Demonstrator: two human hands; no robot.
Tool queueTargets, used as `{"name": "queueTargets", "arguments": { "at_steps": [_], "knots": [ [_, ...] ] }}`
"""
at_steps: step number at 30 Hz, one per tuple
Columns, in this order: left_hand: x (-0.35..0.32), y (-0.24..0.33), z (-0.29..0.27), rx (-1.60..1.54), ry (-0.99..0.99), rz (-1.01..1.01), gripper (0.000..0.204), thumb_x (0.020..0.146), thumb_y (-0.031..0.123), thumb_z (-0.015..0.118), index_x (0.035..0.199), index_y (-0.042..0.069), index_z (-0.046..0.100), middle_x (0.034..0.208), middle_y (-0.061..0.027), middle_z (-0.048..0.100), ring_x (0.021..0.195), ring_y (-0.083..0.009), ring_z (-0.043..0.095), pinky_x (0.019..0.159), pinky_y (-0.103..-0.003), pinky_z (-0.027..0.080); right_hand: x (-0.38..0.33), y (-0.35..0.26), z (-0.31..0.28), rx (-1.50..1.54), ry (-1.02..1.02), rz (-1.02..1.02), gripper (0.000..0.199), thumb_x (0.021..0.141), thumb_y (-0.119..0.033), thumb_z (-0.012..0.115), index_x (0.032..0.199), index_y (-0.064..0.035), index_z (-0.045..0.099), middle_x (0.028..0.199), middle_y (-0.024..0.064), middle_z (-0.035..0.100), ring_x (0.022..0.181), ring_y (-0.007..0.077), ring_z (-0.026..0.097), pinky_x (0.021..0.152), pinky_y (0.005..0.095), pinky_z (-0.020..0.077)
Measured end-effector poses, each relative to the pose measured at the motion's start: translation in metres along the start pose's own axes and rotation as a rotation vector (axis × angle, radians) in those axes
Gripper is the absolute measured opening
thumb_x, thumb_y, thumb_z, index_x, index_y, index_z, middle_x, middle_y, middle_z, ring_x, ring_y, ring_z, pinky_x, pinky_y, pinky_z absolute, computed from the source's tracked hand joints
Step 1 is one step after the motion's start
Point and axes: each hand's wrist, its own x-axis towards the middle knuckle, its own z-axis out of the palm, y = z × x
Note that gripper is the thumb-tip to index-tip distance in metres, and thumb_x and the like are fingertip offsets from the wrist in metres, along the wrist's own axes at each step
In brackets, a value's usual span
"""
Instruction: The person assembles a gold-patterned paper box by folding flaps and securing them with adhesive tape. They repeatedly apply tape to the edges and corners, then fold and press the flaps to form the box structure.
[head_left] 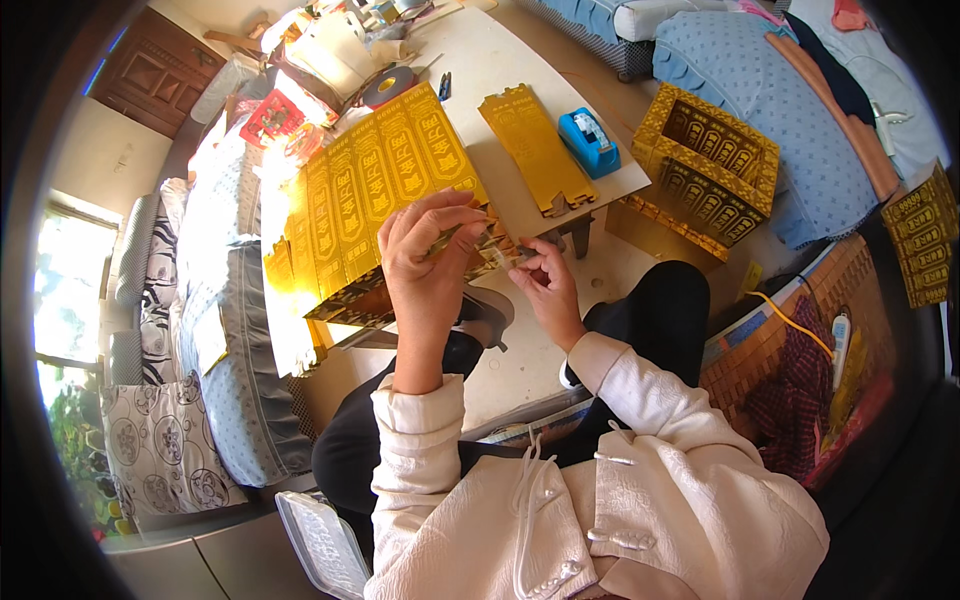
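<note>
Starting at frame left: patterned cushions [165, 440] and a blue-grey quilted cover [235, 330] along the left edge. Lying centre-left on the table [480, 60], a large folded sheet of gold cardboard panels [375, 190], one end overhanging the near edge. Raised at frame centre, left hand [425, 260], grip closed, fingers curled and pinching the edge of that gold sheet near its lower right corner. Just right of it, right hand [545, 280], grip closed on a clear strip of tape [500, 256] stretched toward the left hand's fingers; strip thin and hard to make out. Above the hands, mid-table, a single narrow gold strip [535, 145], beside it a blue tape dispenser [588, 142]. Upper centre-left, a dark tape roll [390, 85] amid clutter. Right of the table, an assembled gold box [715, 160] open at top, resting against a blue quilted cushion [790, 130]. Far right edge, more flat gold panels [925, 240].
</note>
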Motion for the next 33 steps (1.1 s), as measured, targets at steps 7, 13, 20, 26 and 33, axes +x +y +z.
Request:
{"name": "queueTargets", "arguments": {
  "at_steps": [7, 13, 20, 26, 33],
  "knots": [
    [-0.001, -0.002, 0.004, 0.052, 0.039, 0.018, 0.008, 0.085, 0.008, 0.08, 0.093, 0.009, 0.078, 0.106, -0.0027, 0.078, 0.108, -0.0201, 0.069, 0.104, -0.037, 0.041, 0.003, 0.007, 0.001, -0.012, -0.001, 0.019, 0.043, 0.097, -0.005, 0.073, 0.137, -0.0035, 0.057, 0.095, 0.0023, 0.069, 0.088, 0.0082, 0.061, 0.08, 0.0227, 0.0484],
    [-0.002, -0.006, 0.008, 0.019, 0.073, 0.015, 0.007, 0.087, 0.009, 0.079, 0.093, 0.011, 0.076, 0.105, -0.0011, 0.078, 0.105, -0.0192, 0.069, 0.106, -0.037, 0.038, 0.006, 0.014, 0.0, -0.026, 0.006, -0.002, 0.039, 0.098, -0.007, 0.073, 0.134, -0.0037, 0.058, 0.095, 0.0019, 0.07, 0.087, 0.0083, 0.061, 0.08, 0.0231, 0.0482],
    [-0.001, -0.005, 0.009, 0.019, 0.082, 0.013, 0.006, 0.087, 0.008, 0.078, 0.092, 0.01, 0.075, 0.103, -0.001, 0.078, 0.105, -0.0175, 0.07, 0.107, -0.037, 0.039, 0.009, 0.02, 0.001, -0.029, 0.008, -0.006, 0.037, 0.098, -0.007, 0.073, 0.132, -0.0037, 0.059, 0.096, 0.0021, 0.071, 0.087, 0.0075, 0.061, 0.08, 0.0224, 0.0475],
    [0.0, -0.006, 0.011, 0.015, 0.107, 0.009, 0.006, 0.086, 0.007, 0.079, 0.091, 0.009, 0.076, 0.101, -0.0009, 0.078, 0.103, -0.0174, 0.07, 0.106, -0.037, 0.04, 0.01, 0.021, 0.003, -0.015, 0.012, -0.018, 0.036, 0.098, -0.005, 0.072, 0.132, -0.0035, 0.058, 0.097, 0.0024, 0.071, 0.089, 0.008, 0.062, 0.08, 0.0221, 0.0479],
    [-0.001, -0.005, 0.014, 0.006, 0.144, -0.002, 0.007, 0.085, 0.006, 0.079, 0.092, 0.009, 0.076, 0.099, -0.001, 0.079, 0.1, -0.0179, 0.071, 0.102, -0.035, 0.041, 0.012, 0.023, 0.004, 0.044, 0.012, -0.016, 0.035, 0.098, -0.002, 0.071, 0.131, -0.0034, 0.058, 0.098, 0.0034, 0.07, 0.091, 0.0085, 0.063, 0.083, 0.022, 0.0493]
  ]
}}
